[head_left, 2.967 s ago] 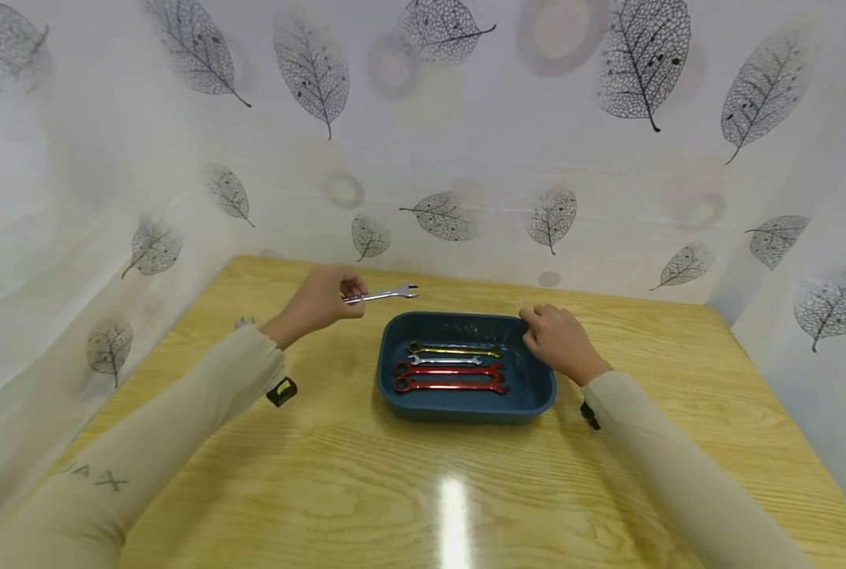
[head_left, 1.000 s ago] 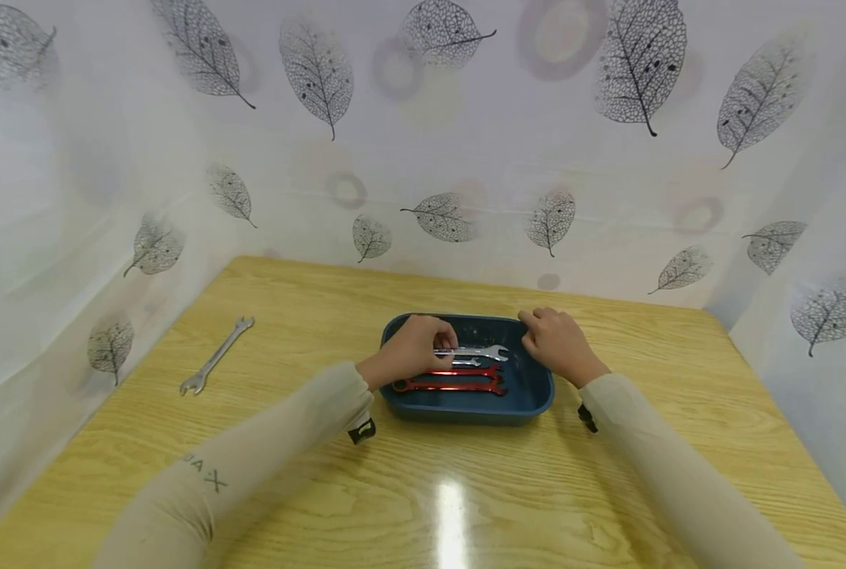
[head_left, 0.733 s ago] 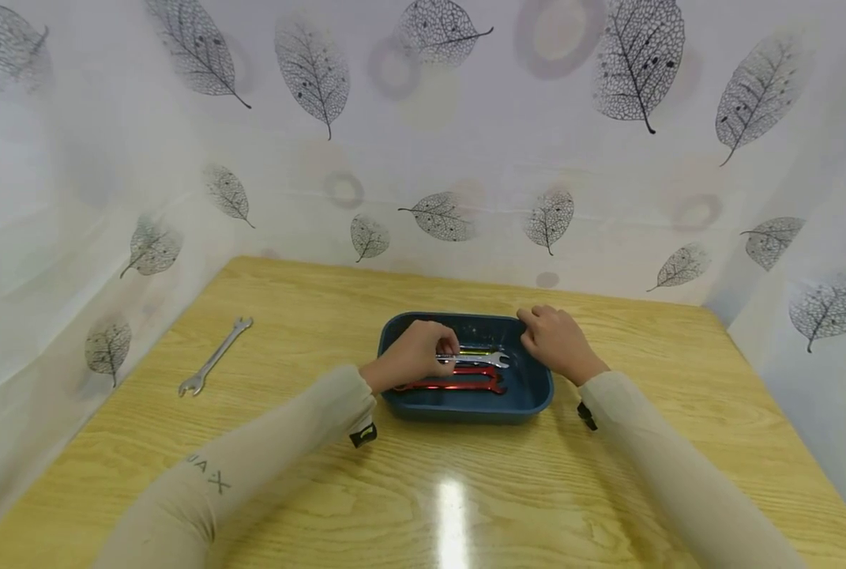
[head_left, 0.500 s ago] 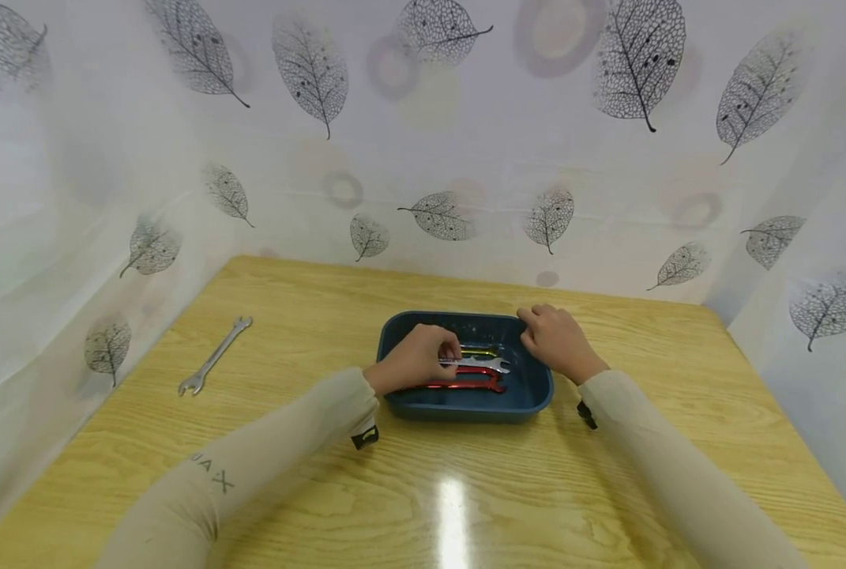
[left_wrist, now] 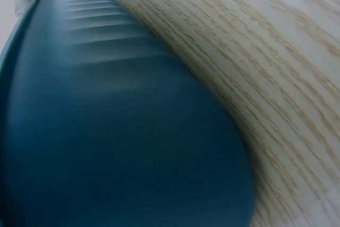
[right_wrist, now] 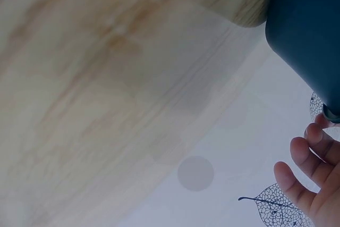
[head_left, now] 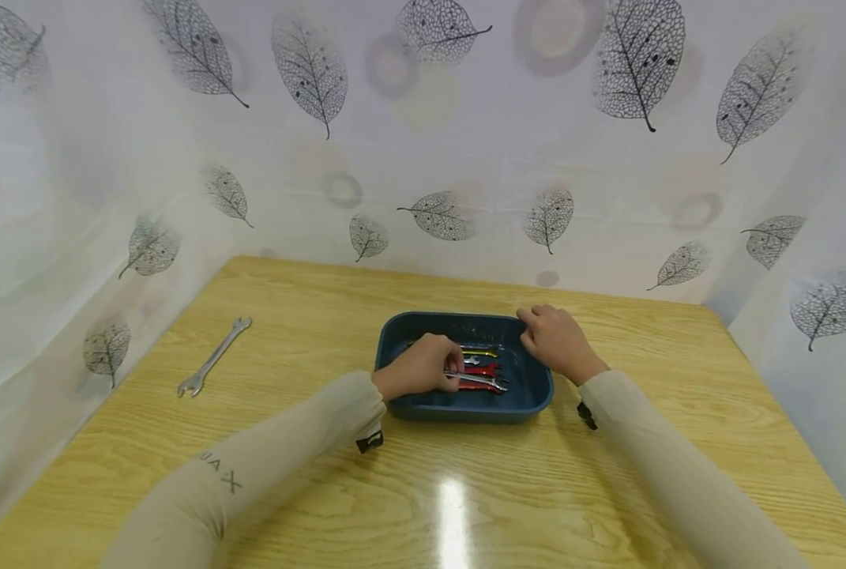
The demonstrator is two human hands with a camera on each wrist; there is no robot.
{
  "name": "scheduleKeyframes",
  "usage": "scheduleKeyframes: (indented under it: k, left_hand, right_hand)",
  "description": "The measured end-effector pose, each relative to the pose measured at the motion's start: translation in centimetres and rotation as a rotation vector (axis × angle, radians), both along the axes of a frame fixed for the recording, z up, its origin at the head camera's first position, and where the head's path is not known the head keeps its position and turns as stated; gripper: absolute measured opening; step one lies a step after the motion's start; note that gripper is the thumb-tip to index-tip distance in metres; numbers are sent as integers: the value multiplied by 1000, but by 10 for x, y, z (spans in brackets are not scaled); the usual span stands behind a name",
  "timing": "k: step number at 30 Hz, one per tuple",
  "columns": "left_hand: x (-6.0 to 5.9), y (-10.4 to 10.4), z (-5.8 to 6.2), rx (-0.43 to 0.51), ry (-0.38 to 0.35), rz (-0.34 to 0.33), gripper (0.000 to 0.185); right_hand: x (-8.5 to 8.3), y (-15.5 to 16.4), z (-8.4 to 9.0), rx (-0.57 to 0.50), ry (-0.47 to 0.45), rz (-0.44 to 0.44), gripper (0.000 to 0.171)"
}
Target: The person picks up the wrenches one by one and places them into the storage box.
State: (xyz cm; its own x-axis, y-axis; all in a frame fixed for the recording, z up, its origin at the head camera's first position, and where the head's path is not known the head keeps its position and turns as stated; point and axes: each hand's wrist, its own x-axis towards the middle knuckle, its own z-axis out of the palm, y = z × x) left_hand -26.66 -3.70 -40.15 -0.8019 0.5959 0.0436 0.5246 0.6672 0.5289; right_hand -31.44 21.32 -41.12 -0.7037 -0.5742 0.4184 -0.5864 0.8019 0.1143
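Note:
In the head view, my left hand (head_left: 426, 363) reaches into a dark blue tray (head_left: 390, 336) and pinches a silver wrench (head_left: 490, 382). The wrench's open end points right, low over the front red wrench (head_left: 471, 387); whether they touch I cannot tell. Behind it lie another red wrench (head_left: 485, 369), a small silver wrench (head_left: 471, 361) and a yellow wrench (head_left: 481, 352), their left parts mostly hidden by the hand. My right hand (head_left: 559, 341) grips the tray's rim at its back right corner. The right wrist view shows its fingers (right_wrist: 305, 158) by the rim.
Another silver wrench (head_left: 214, 357) lies on the wood-grain table (head_left: 309, 474), left of the tray. A leaf-print cloth (head_left: 465, 134) hangs behind and at both sides. In the left wrist view the tray's outer wall (left_wrist: 133, 115) fills much of the frame.
My left hand has carried the silver wrench from left of the tray into it, then from the yellow wrench forward to the front red one. The right hand stays at the rim.

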Motion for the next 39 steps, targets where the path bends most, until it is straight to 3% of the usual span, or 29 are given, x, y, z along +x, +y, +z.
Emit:
scheduleKeyframes:
  k: [13, 39]
  left_hand:
    - [1, 7, -7, -15, -82, -14, 10]
    - [2, 9, -10, -103, -67, -48, 15]
  right_hand:
    - [2, 0, 0, -9, 12, 4, 3]
    - [1, -1, 1, -8, -18, -5, 4]
